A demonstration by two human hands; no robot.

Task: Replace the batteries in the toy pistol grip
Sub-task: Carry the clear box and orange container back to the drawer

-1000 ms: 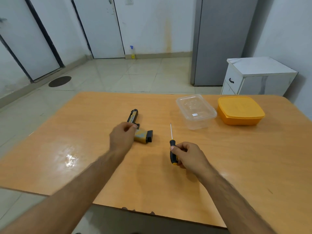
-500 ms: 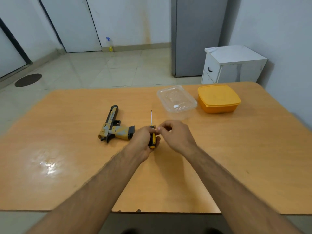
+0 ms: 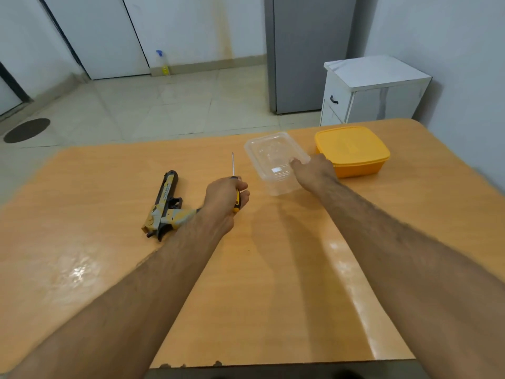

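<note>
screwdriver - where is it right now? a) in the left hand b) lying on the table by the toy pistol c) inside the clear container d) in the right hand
a: the left hand grips the screwdriver by its handle with the shaft pointing away, while the right hand reaches to the clear container.

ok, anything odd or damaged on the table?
Only minor wear: the near table edge is chipped, with dark ragged notches. Otherwise nothing spilled or askew. The toy pistol lies flat, the left hand grips the screwdriver, and the right hand touches the lidded clear container beside the closed orange container.
</note>
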